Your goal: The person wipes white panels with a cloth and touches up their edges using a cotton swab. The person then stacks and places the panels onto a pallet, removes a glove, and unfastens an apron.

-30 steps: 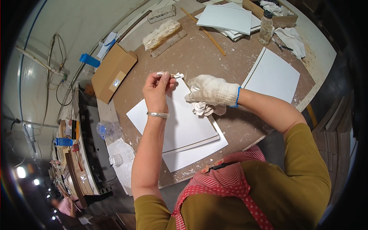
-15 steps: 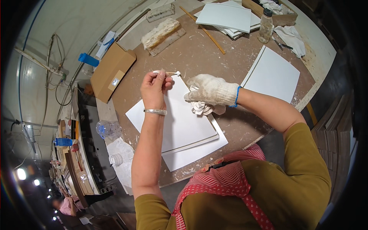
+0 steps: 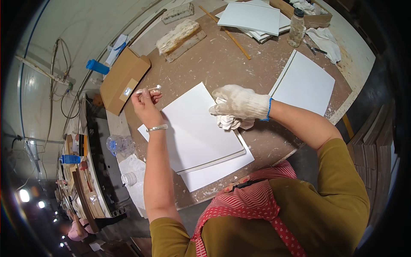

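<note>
My bare left hand [image 3: 147,105] pinches a cotton swab [image 3: 154,88], a thin stick with a white tip, above the left side of a flat white panel [image 3: 201,124]. My right hand [image 3: 239,102], in a pale knitted glove with a blue cuff, is closed on a crumpled white cloth [image 3: 233,123] at the panel's right edge. The panel lies on a larger white sheet [image 3: 214,173], which shows at its near side and left corner. The glove and cloth hide part of the panel's right edge.
On the brown worktable [image 3: 188,73] sit a second white panel [image 3: 304,83], a panel stack [image 3: 250,19], a wooden strip [image 3: 227,34], a foam-topped block [image 3: 182,38], a dark-capped bottle [image 3: 296,28] and a rag [image 3: 324,43]. A cardboard box [image 3: 122,79] stands at left.
My left hand has moved left with the cotton swab, away from the panel's far corner. My right hand and the cloth have shifted slightly right.
</note>
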Action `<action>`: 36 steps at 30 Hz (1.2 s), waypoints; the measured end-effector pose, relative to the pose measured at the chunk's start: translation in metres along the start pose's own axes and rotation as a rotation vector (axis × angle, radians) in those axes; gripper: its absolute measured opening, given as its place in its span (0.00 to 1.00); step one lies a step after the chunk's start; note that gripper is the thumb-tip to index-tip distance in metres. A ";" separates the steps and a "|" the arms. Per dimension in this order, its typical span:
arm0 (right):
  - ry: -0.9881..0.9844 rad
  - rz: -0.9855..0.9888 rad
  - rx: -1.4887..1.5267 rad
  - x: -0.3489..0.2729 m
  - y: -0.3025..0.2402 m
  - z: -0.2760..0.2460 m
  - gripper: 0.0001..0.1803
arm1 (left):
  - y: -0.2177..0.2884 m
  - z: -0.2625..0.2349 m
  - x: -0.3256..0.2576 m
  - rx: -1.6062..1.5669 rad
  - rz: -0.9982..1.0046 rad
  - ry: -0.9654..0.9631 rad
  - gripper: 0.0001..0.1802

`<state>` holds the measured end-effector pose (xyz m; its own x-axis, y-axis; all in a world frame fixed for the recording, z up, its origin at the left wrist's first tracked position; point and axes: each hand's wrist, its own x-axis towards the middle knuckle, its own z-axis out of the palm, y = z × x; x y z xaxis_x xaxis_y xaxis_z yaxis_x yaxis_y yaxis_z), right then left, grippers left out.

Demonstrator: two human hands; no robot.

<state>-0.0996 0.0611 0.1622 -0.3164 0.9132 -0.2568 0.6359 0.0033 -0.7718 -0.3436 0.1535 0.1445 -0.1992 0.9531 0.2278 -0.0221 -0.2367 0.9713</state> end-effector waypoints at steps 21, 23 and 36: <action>0.801 -0.599 0.209 0.009 -0.009 0.020 0.18 | -0.020 -0.018 -0.038 1.094 0.550 -0.009 0.07; 0.960 -0.679 -0.187 0.030 0.008 0.040 0.21 | -0.024 -0.015 -0.040 1.071 0.566 -0.016 0.07; 0.766 -0.222 0.399 0.020 0.075 -0.019 0.14 | 0.007 -0.032 -0.041 1.036 0.549 0.097 0.07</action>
<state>-0.0451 0.0873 0.1106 0.2455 0.9306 0.2713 0.2781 0.2005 -0.9394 -0.3669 0.1068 0.1398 -0.0089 0.7424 0.6699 0.8882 -0.3019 0.3464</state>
